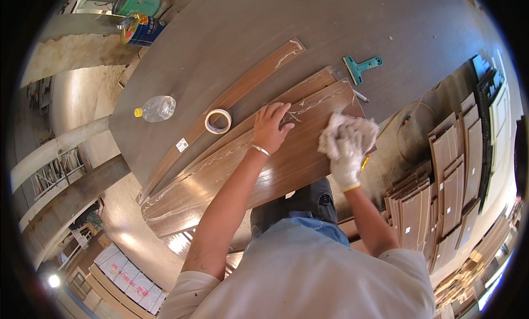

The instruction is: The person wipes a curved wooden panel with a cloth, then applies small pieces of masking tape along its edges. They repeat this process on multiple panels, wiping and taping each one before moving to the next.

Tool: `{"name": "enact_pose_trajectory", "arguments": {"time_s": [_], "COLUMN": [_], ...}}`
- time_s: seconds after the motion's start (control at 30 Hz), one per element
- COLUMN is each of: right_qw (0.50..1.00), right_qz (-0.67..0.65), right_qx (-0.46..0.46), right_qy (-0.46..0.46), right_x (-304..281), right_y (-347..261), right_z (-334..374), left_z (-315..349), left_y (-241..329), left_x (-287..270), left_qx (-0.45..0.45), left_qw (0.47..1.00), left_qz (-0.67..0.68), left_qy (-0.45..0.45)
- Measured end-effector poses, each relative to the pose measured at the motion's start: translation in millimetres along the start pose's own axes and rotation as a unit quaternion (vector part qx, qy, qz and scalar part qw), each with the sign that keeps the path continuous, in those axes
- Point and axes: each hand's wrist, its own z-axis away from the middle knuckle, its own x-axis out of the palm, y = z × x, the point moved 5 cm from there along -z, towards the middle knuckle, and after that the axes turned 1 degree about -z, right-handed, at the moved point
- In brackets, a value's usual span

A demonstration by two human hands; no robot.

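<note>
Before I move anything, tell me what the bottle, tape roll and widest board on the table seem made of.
Bottle: probably clear plastic, glossy; the tabletop shows through. Tape roll: perhaps paper or plastic, judging by its pale, smooth ring. Board: wood or wood-look laminate, satiny; brown grain, bright reflections.

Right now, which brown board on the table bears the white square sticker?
The narrow board, uppermost in the picture; its white sticker sits toward the left end. The middle board and wide board show none.
</note>
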Motion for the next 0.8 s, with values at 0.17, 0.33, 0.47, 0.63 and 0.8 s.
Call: {"name": "enact_pose_trajectory", "arguments": {"time_s": [0.17, 0.33, 0.47, 0.63, 0.8], "right_qw": [0.998, 0.999, 0.999, 0.998, 0.999], "right_qz": [-0.045, -0.046, -0.043, -0.04, -0.003], "right_qx": [0.03, 0.008, 0.02, 0.035, 0.016], "right_qy": [-0.023, 0.008, 0.027, 0.039, 0.051], "right_x": [14.0, 5.7, 6.4, 10.5, 10.0], "right_y": [-35.1, -35.7, -37.4, -36.6, -39.6], "right_z": [18.8, 8.9, 10.6, 13.5, 12.6], "left_z": [-13.1, -12.7, -16.3, -9.8, -17.1], "left_y": [-3.5, -2.1, -3.4, -20.3, -26.1], "left_x": [21.6, 28.3, 27.0, 9.1, -0.2], "left_qx": [0.006, 0.027, 0.041, 0.013, 0.103], "left_qw": [0.999, 0.995, 0.996, 0.987, 0.979], "left_qz": [0.007, 0.007, 0.028, 0.157, 0.176], "left_qy": [0.036, 0.093, 0.08, 0.021, -0.012]}}
